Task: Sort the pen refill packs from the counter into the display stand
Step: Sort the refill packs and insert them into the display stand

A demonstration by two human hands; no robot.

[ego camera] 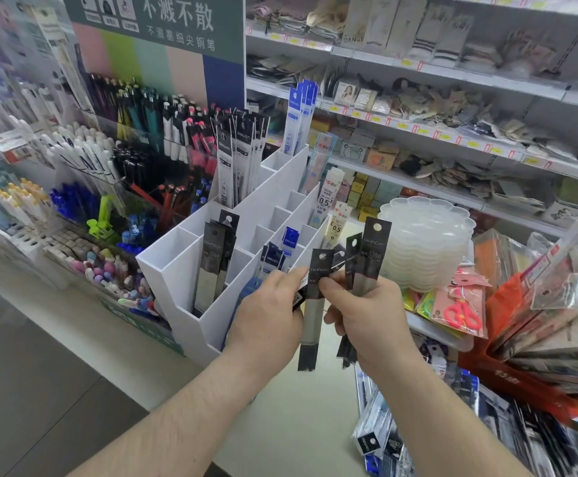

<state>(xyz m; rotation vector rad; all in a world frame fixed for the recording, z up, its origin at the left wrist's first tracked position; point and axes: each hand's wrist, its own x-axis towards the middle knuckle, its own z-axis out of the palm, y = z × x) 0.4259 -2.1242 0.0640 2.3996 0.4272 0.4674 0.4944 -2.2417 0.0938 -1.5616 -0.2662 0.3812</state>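
Our left hand (267, 311) and right hand (366, 318) together pinch black refill packs (317, 297) (fanned upright). The white stand (212, 304) sits at ten o'clock.

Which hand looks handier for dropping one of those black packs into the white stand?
Probably the left hand: it is nearer the white compartmented display stand, where matching black refill packs already stand, and pinches one black pack. The right hand grips the remaining bunch.

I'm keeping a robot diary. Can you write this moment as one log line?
left hand: holds refill packs | right hand: holds black packs | display stand: partly filled | step: sorting
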